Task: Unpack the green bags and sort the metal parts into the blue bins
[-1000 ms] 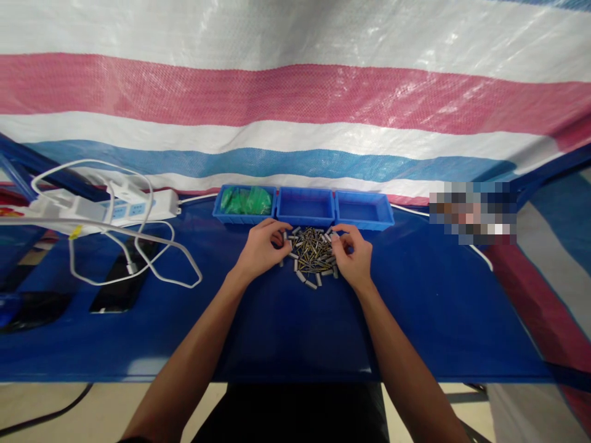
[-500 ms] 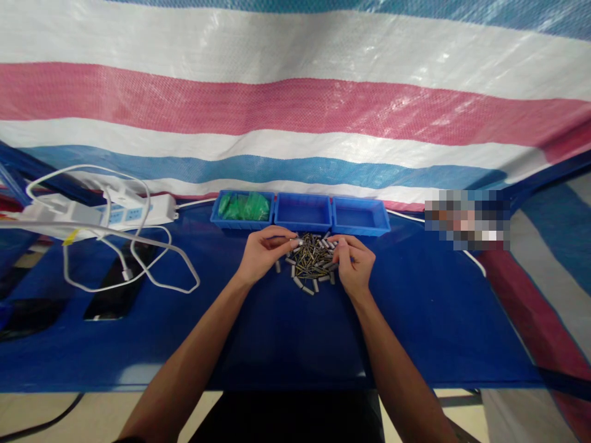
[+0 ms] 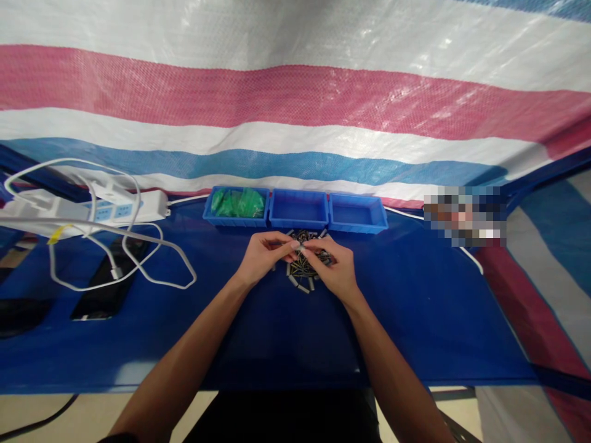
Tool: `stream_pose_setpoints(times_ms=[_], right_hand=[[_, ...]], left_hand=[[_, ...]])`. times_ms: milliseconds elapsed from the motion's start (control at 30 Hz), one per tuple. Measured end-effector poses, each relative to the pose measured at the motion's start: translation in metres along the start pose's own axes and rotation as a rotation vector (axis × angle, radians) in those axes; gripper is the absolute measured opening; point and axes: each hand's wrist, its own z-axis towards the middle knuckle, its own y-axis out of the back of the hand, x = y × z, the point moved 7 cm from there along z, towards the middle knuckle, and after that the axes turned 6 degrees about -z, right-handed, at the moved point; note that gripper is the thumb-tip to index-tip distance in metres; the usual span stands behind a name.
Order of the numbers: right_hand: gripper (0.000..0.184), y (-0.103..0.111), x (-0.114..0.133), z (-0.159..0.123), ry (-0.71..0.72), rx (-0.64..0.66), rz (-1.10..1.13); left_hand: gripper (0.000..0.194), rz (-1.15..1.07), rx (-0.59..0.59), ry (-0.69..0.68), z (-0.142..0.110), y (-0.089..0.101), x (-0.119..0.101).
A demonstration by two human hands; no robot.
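Over a heap of small screws [image 3: 302, 267] and short grey cylindrical plugs [image 3: 303, 288], my two hands meet fingertip to fingertip. My left hand [image 3: 268, 255] pinches a small pale piece, which looks like one of the grey plugs, between thumb and index finger. My right hand [image 3: 335, 264] is closed in a pinch at the other end of that piece. Its fingers hide what else may be in them, and they cover the right part of the heap. Some plugs lie loose along the heap's near edge.
Behind the heap stand a blue bin [image 3: 207, 212] holding green plastic bags [image 3: 237, 203], a middle blue bin [image 3: 299, 220] and a right blue bin [image 3: 357, 226]. At left are a power strip [image 3: 154, 206], looped white cables [image 3: 187, 261] and a black phone [image 3: 99, 301]. Striped sheeting [image 3: 295, 98] hangs behind.
My right hand has moved left from the heap's right side to meet my left hand's fingertips. My left hand stays nearly in place. The view has shifted slightly.
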Motion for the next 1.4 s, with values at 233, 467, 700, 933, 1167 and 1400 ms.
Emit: stream_pose_setpoints(times_ms=[233,467,700,933,1167,1400], right_hand=[[0.017,-0.016,-0.012,-0.001,-0.209,0.031,0.275],[0.016,-0.009,-0.018,0.018,-0.234,-0.016,0.158],[0.025,0.003,-0.022,0.036,-0.167,-0.045,-0.116],[0.023,0.004,-0.02,0.025,-0.153,-0.089,-0.124],[0.019,0.014,-0.028,0.011,-0.181,-0.14,-0.074],[0.02,0.015,-0.031,0.01,-0.2,-0.15,-0.019]], left_hand=[[0.04,0.082,-0.036,-0.036,-0.001,-0.001,-0.001],[0.035,0.425,-0.023,-0.245,-0.001,0.017,-0.027],[0.022,0.971,0.344,-0.336,-0.009,0.023,-0.035],[0.028,0.993,0.391,-0.272,-0.008,0.024,-0.025],[0.03,0.95,0.415,-0.254,-0.011,0.025,-0.03],[0.03,0.969,0.348,-0.283,-0.006,0.026,-0.023]])
